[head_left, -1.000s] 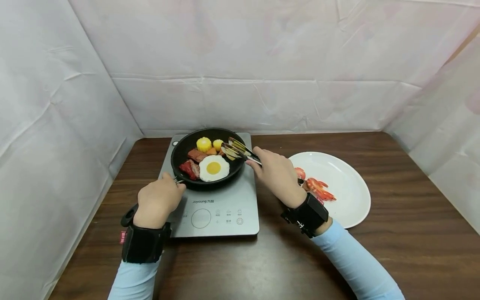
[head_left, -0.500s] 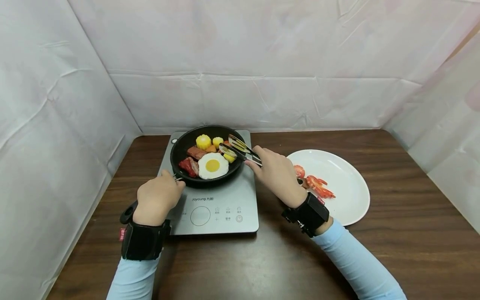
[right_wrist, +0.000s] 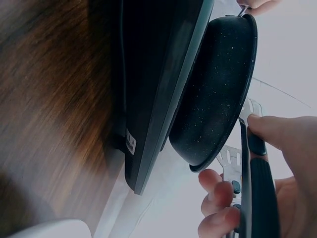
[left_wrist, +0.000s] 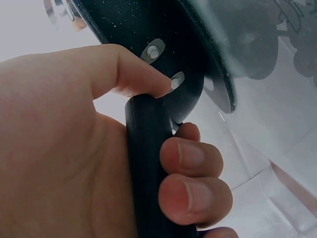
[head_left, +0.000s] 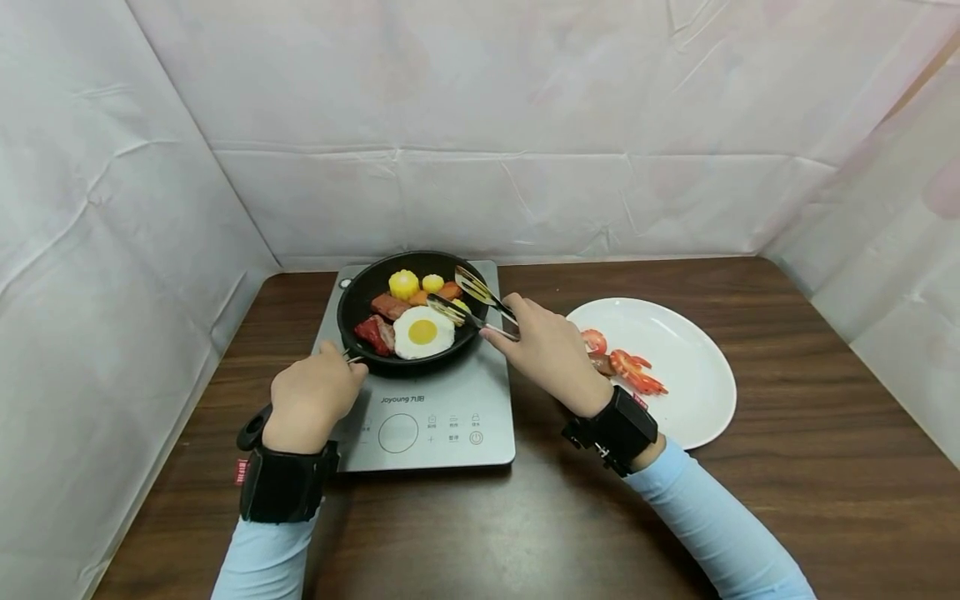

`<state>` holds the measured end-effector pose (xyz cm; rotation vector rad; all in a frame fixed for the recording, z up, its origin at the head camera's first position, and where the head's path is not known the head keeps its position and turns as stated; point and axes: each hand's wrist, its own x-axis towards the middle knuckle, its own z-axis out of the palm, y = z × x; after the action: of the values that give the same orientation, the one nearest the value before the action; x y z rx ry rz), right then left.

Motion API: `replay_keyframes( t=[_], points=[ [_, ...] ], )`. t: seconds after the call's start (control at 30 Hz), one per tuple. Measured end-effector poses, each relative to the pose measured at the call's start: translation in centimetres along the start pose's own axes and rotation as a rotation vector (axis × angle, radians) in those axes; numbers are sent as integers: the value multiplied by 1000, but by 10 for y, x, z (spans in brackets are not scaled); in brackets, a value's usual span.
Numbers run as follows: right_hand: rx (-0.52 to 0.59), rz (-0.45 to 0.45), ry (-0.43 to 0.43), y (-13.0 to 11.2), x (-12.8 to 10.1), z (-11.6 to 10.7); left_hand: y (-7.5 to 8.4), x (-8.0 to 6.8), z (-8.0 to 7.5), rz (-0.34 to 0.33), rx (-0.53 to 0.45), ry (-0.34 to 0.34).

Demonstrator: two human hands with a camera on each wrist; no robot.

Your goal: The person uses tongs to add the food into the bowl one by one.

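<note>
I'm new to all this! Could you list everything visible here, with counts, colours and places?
Frying pan: 1, black, on the cooktop
Induction cooktop: 1, silver-grey, on the table
Fried egg: 1, white and yellow, in pan
Corn pieces: at least 2, yellow, pan's far side
Meat pieces: 2, reddish, pan's left
Carrot pieces: count unclear, orange, behind egg
Tongs: 1, silver and black, over pan
Plate: 1, white, right of cooktop
Shrimp: count unclear, red-orange, on plate
Tomato slice: 1, red, on plate
Table: 1, brown, underneath
Wristbands: 2, black, on wrists
Sleeves: 2, light blue, on forearms
Left hand: 1, bare, gripping pan handle
Right hand: 1, bare, holding tongs
</note>
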<state>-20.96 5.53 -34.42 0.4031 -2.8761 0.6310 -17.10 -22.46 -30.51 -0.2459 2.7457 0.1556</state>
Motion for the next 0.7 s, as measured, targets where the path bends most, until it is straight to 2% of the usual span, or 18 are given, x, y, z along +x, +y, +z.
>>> replay_keyframes(
  t=[0.47, 0.7],
  points=[
    [29, 51, -74, 0, -4, -6, -2, 0, 3, 11, 3, 4],
    [23, 66, -101, 4, -7, -18, -2, 0, 2, 14, -2, 12]
  ],
)
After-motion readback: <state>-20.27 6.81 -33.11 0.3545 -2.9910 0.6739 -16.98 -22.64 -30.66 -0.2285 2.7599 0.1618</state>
